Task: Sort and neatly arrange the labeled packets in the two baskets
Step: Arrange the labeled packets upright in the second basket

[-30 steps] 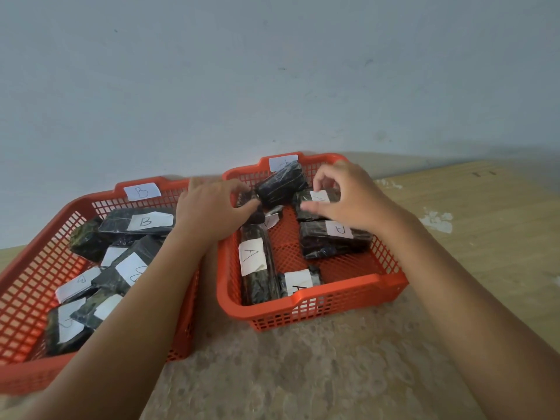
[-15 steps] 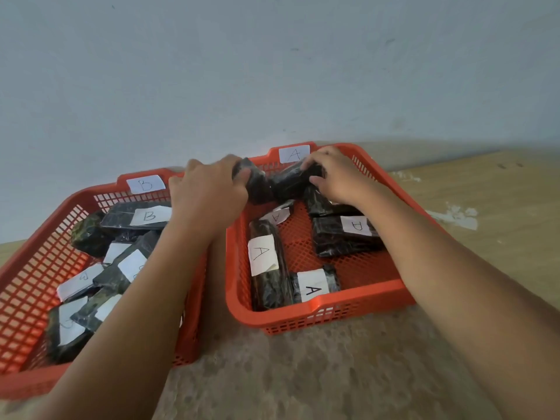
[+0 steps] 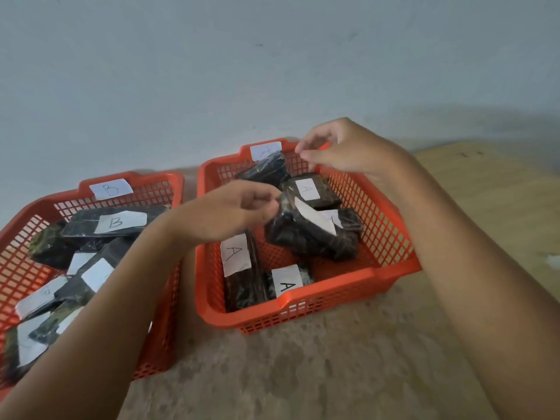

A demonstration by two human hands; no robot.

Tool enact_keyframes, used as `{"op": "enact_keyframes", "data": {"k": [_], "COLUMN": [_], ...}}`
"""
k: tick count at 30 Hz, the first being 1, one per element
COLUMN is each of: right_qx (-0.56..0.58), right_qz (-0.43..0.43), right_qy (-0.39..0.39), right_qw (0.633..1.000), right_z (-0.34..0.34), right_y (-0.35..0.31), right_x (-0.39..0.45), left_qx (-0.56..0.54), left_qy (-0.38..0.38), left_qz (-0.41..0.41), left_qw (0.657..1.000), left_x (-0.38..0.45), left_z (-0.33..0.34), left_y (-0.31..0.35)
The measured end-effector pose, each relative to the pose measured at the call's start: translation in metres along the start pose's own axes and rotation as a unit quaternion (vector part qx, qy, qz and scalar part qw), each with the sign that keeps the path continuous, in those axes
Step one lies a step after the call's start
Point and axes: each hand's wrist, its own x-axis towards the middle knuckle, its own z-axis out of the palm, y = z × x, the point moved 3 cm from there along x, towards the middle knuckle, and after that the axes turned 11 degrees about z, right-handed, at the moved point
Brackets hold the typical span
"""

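Two orange mesh baskets stand side by side. The left basket [image 3: 45, 204] is tagged B and holds several dark packets with white B labels, such as one packet [image 3: 115, 224] at the back. The right basket [image 3: 391, 234] is tagged A and holds several dark A packets. My left hand [image 3: 233, 207] pinches the upper edge of a tilted dark packet [image 3: 303, 234] lying over the middle of the right basket. My right hand [image 3: 342, 150] hovers above that basket's back rim, fingers loosely curled and apart, holding nothing. A further packet [image 3: 266, 171] leans at the back.
The baskets rest on a mottled stone-like surface [image 3: 303, 374] against a pale wall [image 3: 272, 71]. A wooden board [image 3: 500, 192] with white paint specks lies to the right of the A basket.
My right hand let go of the packet at the back of the A basket and lifted. My left hand moved down and right, now gripping a tilted packet in the basket's middle.
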Motion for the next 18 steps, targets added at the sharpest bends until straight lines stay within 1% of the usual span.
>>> {"op": "enact_keyframes", "data": {"k": [2, 3, 5, 6, 7, 8, 10, 11, 14, 15, 18], "right_qx": [-0.068, -0.094, -0.14, -0.167, -0.203, -0.243, -0.303, -0.317, -0.305, -0.308, -0.347], "right_qz": [-0.005, -0.001, 0.008, 0.011, 0.015, 0.018, 0.013, 0.004, -0.006, -0.012, -0.063], "right_qy": [-0.087, -0.138, -0.226, -0.254, -0.271, -0.277, -0.264, -0.247, -0.176, -0.148, -0.074], "right_qw": [0.994, 0.986, 0.964, 0.953, 0.941, 0.929, 0.916, 0.916, 0.936, 0.94, 0.933], "right_z": [-0.003, -0.004, -0.004, -0.003, 0.0, 0.006, 0.017, 0.021, 0.02, 0.019, 0.027], "right_y": [-0.006, -0.008, -0.008, -0.006, -0.001, 0.004, 0.015, 0.019, 0.025, 0.027, 0.029], "right_x": [-0.021, -0.032, -0.052, -0.06, -0.067, -0.073, -0.081, -0.082, -0.087, -0.088, -0.09], "left_qx": [0.012, 0.031, 0.115, 0.168, 0.21, 0.225, 0.217, 0.213, 0.204, 0.206, 0.214], "left_qy": [-0.063, -0.08, -0.064, -0.058, -0.061, -0.066, -0.071, -0.066, -0.037, -0.04, -0.106], "left_qz": [-0.007, -0.009, 0.008, 0.011, 0.002, -0.008, -0.019, -0.019, -0.024, -0.033, -0.08], "left_qw": [0.998, 0.996, 0.991, 0.984, 0.976, 0.972, 0.974, 0.975, 0.978, 0.977, 0.968], "left_x": [0.006, 0.009, 0.013, 0.013, 0.012, 0.01, 0.01, 0.009, 0.007, 0.006, 0.001], "left_z": [0.017, 0.024, 0.029, 0.028, 0.026, 0.024, 0.022, 0.022, 0.019, 0.017, 0.021], "left_y": [-0.002, -0.003, -0.007, -0.008, -0.009, -0.009, -0.01, -0.009, -0.005, -0.005, -0.007]}}
